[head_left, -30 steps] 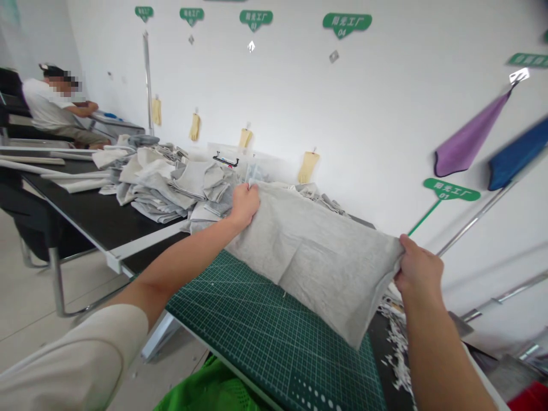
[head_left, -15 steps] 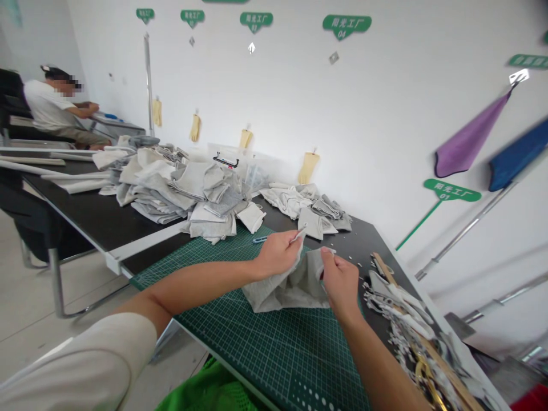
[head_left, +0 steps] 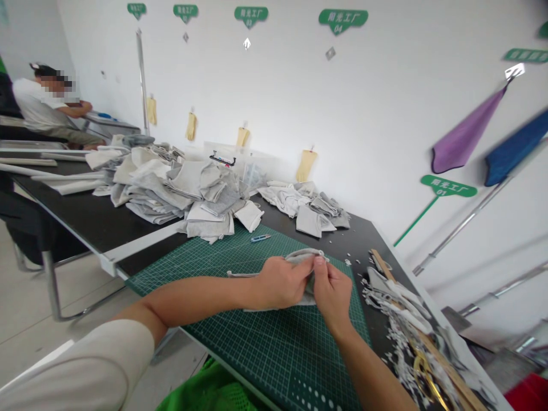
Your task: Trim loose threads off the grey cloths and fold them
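Both hands meet over the green cutting mat (head_left: 257,348), pinching the edge of a piece of light grey fabric (head_left: 299,256). My left hand (head_left: 283,282) is closed on it, thumb and fingers turned toward the right. Close beside it, my right hand (head_left: 334,290) grips the fabric's corner between thumb and fingers. Most of the fabric is hidden behind the hands; one edge sticks out to the left and a lower part lies near the mat. Beyond the hands, a small blue cutter (head_left: 260,238) rests on the mat.
A large heap of grey and white cloth pieces (head_left: 158,191) covers the back left, with a smaller pile (head_left: 310,220) behind the mat. At right lie fabric scraps (head_left: 398,328), a wooden strip (head_left: 379,261) and gold-handled scissors (head_left: 422,368). A person (head_left: 40,105) sits far left.
My hands have come together; before, they held the fabric apart and spread open. The fabric has bunched and folded between them, and the blue cutter shows fully now.
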Demonstrator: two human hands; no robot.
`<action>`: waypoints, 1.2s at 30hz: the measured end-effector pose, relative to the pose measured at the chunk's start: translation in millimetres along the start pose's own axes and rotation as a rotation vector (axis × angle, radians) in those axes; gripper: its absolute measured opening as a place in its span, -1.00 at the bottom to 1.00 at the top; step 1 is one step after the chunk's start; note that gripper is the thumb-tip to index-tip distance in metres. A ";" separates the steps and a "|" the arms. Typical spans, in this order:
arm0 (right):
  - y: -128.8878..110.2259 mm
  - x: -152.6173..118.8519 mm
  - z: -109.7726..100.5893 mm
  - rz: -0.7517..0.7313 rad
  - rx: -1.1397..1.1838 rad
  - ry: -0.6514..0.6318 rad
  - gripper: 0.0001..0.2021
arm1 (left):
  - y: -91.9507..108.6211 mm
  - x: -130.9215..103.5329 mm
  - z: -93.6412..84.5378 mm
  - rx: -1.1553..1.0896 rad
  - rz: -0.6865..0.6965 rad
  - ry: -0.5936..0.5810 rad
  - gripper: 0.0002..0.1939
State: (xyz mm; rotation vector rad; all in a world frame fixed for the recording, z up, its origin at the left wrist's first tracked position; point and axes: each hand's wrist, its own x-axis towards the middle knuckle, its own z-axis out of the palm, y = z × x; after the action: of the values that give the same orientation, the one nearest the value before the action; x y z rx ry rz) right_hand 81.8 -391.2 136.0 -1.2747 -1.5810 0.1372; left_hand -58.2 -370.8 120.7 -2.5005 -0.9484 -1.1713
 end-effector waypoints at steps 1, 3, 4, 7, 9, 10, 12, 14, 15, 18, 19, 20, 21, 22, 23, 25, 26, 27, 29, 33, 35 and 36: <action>-0.1 -0.1 -0.4 0.004 0.013 -0.011 -0.57 | -0.2 -0.5 0.6 0.014 0.014 0.006 -0.57; -0.8 -0.3 -1.0 0.014 0.036 -0.033 -0.59 | -1.1 -1.8 2.7 0.037 0.045 0.026 -0.61; -1.5 -0.5 -1.1 0.021 0.047 -0.041 -0.60 | -1.6 -2.7 4.2 0.049 0.066 0.041 -0.64; -4.0 -1.2 -1.5 0.037 0.058 -0.041 -0.63 | -3.5 -6.4 9.4 0.082 0.125 0.079 -0.71; -4.7 -1.4 -1.9 0.038 0.045 -0.021 -0.62 | -4.6 -8.5 11.8 0.102 0.163 0.095 -0.69; -4.6 -1.3 -2.1 0.037 0.034 -0.011 -0.61 | -5.2 -9.2 12.6 0.113 0.178 0.099 -0.65; -3.7 -1.0 -2.6 0.036 0.019 0.003 -0.59 | -6.2 -10.2 13.1 0.141 0.203 0.101 -0.59; -2.8 -0.8 -3.0 0.032 0.022 0.009 -0.59 | -6.7 -10.7 13.1 0.164 0.216 0.091 -0.54; -2.5 -0.8 -3.1 0.029 0.027 0.014 -0.59 | -6.5 -10.9 12.9 0.166 0.216 0.082 -0.52; -2.1 -0.4 -3.8 0.030 0.048 0.031 -0.60 | -4.1 -11.3 10.5 0.117 0.187 0.049 -0.47; -1.9 0.0 -4.3 0.037 0.055 0.037 -0.59 | -2.9 -11.4 8.5 0.083 0.166 0.032 -0.46; -1.4 0.6 -4.8 0.043 0.059 0.039 -0.59 | -1.5 -11.5 5.5 0.039 0.143 0.005 -0.44; -0.5 1.3 -5.6 0.044 0.060 0.040 -0.59 | -0.3 -11.5 1.7 -0.012 0.116 -0.028 -0.41; 0.7 2.2 -6.5 0.040 0.057 0.040 -0.59 | 0.6 -11.4 -3.0 -0.066 0.084 -0.068 -0.40; 2.1 3.3 -7.5 0.031 0.052 0.039 -0.59 | 0.9 -11.1 -8.3 -0.124 0.050 -0.112 -0.41; 5.4 5.5 -9.8 0.016 0.040 0.041 -0.59 | -0.6 -9.7 -19.1 -0.247 -0.005 -0.202 -0.51; 6.8 6.6 -11.0 0.015 0.037 0.046 -0.58 | -2.6 -8.4 -23.9 -0.310 -0.021 -0.244 -0.58; 8.0 7.6 -12.2 0.020 0.038 0.057 -0.57 | -5.4 -6.8 -27.9 -0.379 -0.022 -0.286 -0.63; 9.3 9.3 -14.6 0.033 0.052 0.084 -0.56 | -12.9 -3.0 -32.9 -0.541 0.006 -0.395 -0.66; 8.6 11.8 -20.3 0.049 0.082 0.135 -0.56 | -28.0 2.2 -35.3 -0.870 0.024 -0.683 -0.64; 8.5 12.8 -24.0 0.062 0.113 0.151 -0.56 | -31.4 0.8 -35.1 -0.978 0.036 -0.810 -0.64; 8.6 13.3 -26.1 0.068 0.138 0.157 -0.56 | -31.7 -1.0 -34.7 -0.989 0.058 -0.829 -0.65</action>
State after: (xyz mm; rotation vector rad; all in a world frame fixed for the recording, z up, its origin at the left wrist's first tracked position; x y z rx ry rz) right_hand 108.7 -390.0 150.5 -1.2022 -1.3712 0.1812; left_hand -99.9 -362.4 140.6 -3.9368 -0.4141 -0.5960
